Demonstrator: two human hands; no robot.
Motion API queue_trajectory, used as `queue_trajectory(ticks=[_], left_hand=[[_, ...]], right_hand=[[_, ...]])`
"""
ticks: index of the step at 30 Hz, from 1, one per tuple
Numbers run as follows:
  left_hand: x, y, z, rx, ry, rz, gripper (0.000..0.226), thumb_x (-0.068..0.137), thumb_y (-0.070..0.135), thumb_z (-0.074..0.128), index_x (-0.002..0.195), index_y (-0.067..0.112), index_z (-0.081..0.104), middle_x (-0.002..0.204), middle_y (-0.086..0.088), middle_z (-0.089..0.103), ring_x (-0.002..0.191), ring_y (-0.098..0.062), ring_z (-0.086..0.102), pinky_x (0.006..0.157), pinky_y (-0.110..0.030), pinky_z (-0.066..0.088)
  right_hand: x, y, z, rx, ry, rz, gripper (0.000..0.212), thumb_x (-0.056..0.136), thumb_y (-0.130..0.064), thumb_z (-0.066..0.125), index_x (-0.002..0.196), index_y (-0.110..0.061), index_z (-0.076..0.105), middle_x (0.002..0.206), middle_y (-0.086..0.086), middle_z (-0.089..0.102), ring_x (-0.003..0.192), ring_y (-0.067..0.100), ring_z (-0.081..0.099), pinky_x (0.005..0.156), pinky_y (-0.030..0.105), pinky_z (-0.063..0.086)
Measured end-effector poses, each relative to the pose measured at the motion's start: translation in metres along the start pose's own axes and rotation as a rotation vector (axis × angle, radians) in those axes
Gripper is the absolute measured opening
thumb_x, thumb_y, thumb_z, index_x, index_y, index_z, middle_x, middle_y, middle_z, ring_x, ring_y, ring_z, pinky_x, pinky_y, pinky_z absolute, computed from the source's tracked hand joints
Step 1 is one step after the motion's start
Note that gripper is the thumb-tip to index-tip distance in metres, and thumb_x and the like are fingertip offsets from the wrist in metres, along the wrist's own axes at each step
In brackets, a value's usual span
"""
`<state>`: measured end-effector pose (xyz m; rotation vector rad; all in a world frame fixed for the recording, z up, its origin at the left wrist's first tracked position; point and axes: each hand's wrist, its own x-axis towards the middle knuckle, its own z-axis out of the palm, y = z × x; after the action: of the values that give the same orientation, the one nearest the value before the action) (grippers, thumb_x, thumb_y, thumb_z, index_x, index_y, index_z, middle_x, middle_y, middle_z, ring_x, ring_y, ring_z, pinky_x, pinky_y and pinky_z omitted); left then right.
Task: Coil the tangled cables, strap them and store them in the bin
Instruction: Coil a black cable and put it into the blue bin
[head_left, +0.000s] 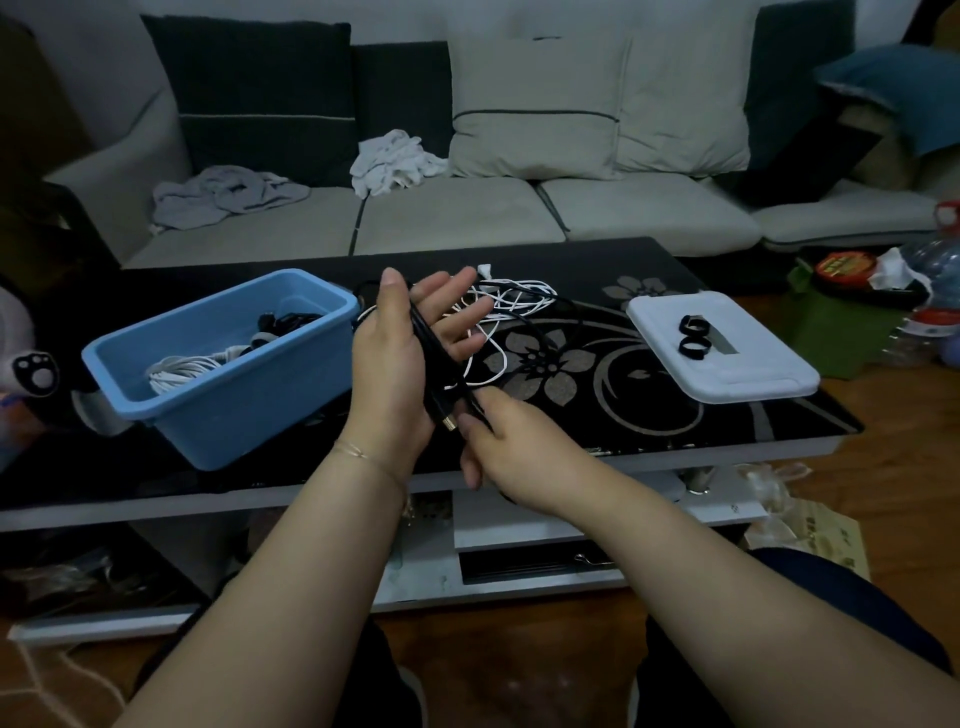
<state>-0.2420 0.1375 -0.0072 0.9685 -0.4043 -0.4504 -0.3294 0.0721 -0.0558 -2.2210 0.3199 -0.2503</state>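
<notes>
1. Over on the left of the black glass coffee table (727, 410) sits the blue bin (228, 395), and it's partly stocked: a coiled white cable (179, 371) lies near its front, with dark cables heaped toward the back.

2. Centre stage, the left hand (400, 353) is held up with palm showing and fingers spread nearly straight, a black cable (434, 358) running down across the palm; whether the thumb pins it, I cannot tell.

3. Just below, the right hand (498, 436) pinches that same black cable near its plug end, thumb and forefinger closed on it, the other fingers curled under.

4. My read: the coiling step is in hand, the left palm serving as the former (a classic hand-wrap). The next move calls for the right hand to lead the cable round the spread fingers in even loops.

5. Behind the hands, a snarl of white cable (519, 299) lies on the table, and the black cable's free length trails back toward it. That's the likely snag: loops may drag the white strands along unless they're teased apart first.

6. Further right, a white lid (727, 374) rests on the table with two black straps (693, 338) rolled into rings on top, well apart from the hands, so strapping will need a reach.

7. Beyond the table, a sofa (467, 218) carries cushions and crumpled cloths.
</notes>
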Motion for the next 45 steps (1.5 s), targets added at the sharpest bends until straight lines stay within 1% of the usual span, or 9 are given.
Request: queue_trajectory(ticks=[7, 15, 19, 23, 26, 32, 36, 39, 45], left_hand=[[0.001, 0.001, 0.0, 0.15, 0.08, 0.195, 0.04, 0.106, 0.034, 0.025, 0.115, 0.007, 0.053, 0.109, -0.004, 0.07, 0.084, -0.019, 0.073, 0.058, -0.025, 0.055], [0.01, -0.008, -0.016, 0.716, -0.13, 0.193, 0.037, 0.103, 0.035, 0.034, 0.114, 0.006, 0.054, 0.094, -0.001, 0.074, 0.068, -0.019, 0.072, 0.06, -0.029, 0.057], [0.007, -0.007, -0.02, 1.13, -0.329, 0.093, 0.045, 0.099, 0.045, 0.038, 0.107, 0.004, 0.057, 0.074, 0.004, 0.074, 0.061, -0.01, 0.069, 0.057, -0.012, 0.047], [0.009, -0.01, -0.026, 1.374, -0.438, 0.07, 0.057, 0.093, 0.058, 0.036, 0.098, 0.01, 0.066, 0.081, 0.0, 0.071, 0.08, -0.014, 0.065, 0.077, -0.031, 0.05], [0.002, -0.006, -0.024, 1.372, -0.547, -0.036, 0.064, 0.094, 0.058, 0.028, 0.09, 0.009, 0.068, 0.079, -0.007, 0.071, 0.081, -0.021, 0.068, 0.075, -0.028, 0.051], [-0.014, 0.004, -0.02, 1.014, -0.772, -0.218, 0.076, 0.082, 0.068, 0.008, 0.045, 0.017, 0.049, 0.046, -0.005, 0.055, 0.037, -0.018, 0.047, 0.052, -0.023, 0.045], [-0.01, 0.008, -0.026, 0.831, -0.937, -0.224, 0.052, 0.07, 0.069, 0.055, 0.066, 0.017, 0.053, 0.044, -0.003, 0.043, 0.033, -0.013, 0.038, 0.039, -0.018, 0.033], [-0.003, 0.014, -0.032, 0.838, -0.952, -0.254, 0.071, 0.061, 0.056, 0.08, 0.09, -0.001, 0.052, 0.052, 0.0, 0.048, 0.036, -0.011, 0.042, 0.038, -0.017, 0.036], [-0.008, 0.01, -0.029, 0.863, -0.84, -0.178, 0.021, 0.081, 0.035, 0.07, 0.065, 0.027, 0.059, 0.041, -0.005, 0.048, 0.034, -0.016, 0.047, 0.044, -0.021, 0.038]], right_hand=[[-0.005, -0.003, 0.007, 0.436, -0.051, 0.071, 0.007, 0.101, -0.013, 0.04, 0.102, -0.01, 0.046, 0.055, 0.0, 0.062, 0.048, 0.015, 0.052, 0.057, 0.027, 0.043], [-0.016, 0.005, -0.004, -0.225, 0.053, -0.095, 0.019, 0.099, -0.033, 0.042, 0.085, -0.021, 0.047, 0.073, -0.002, 0.068, 0.074, 0.015, 0.06, 0.069, 0.037, 0.048], [-0.018, 0.005, -0.013, -0.501, 0.039, -0.219, 0.02, 0.1, -0.036, 0.039, 0.103, -0.021, 0.051, 0.086, 0.005, 0.068, 0.082, 0.029, 0.062, 0.07, 0.042, 0.049], [-0.019, 0.005, -0.021, -0.665, 0.087, -0.379, 0.029, 0.1, -0.04, 0.037, 0.101, -0.016, 0.053, 0.079, 0.004, 0.064, 0.075, 0.03, 0.06, 0.057, 0.036, 0.038], [-0.018, 0.003, -0.026, -0.644, 0.127, -0.383, 0.035, 0.094, -0.053, 0.043, 0.099, -0.022, 0.06, 0.084, 0.0, 0.067, 0.08, 0.025, 0.063, 0.062, 0.033, 0.039], [-0.013, 0.005, -0.044, -0.391, 0.37, -0.239, 0.049, 0.06, -0.073, 0.061, 0.071, -0.025, 0.055, 0.06, -0.005, 0.059, 0.062, 0.016, 0.057, 0.057, 0.031, 0.041], [-0.009, 0.007, -0.049, -0.152, 0.272, -0.183, 0.032, 0.068, -0.047, 0.073, 0.07, -0.027, 0.049, 0.067, -0.005, 0.058, 0.065, 0.014, 0.051, 0.063, 0.033, 0.042], [-0.007, 0.008, -0.055, 0.123, 0.207, -0.205, 0.02, 0.073, -0.027, 0.079, 0.074, -0.024, 0.059, 0.065, -0.013, 0.06, 0.064, -0.003, 0.053, 0.064, 0.017, 0.043], [-0.003, 0.019, -0.062, 0.134, 0.23, -0.19, 0.017, 0.073, -0.031, 0.079, 0.071, -0.026, 0.063, 0.067, -0.018, 0.062, 0.066, -0.005, 0.054, 0.067, 0.018, 0.044]])
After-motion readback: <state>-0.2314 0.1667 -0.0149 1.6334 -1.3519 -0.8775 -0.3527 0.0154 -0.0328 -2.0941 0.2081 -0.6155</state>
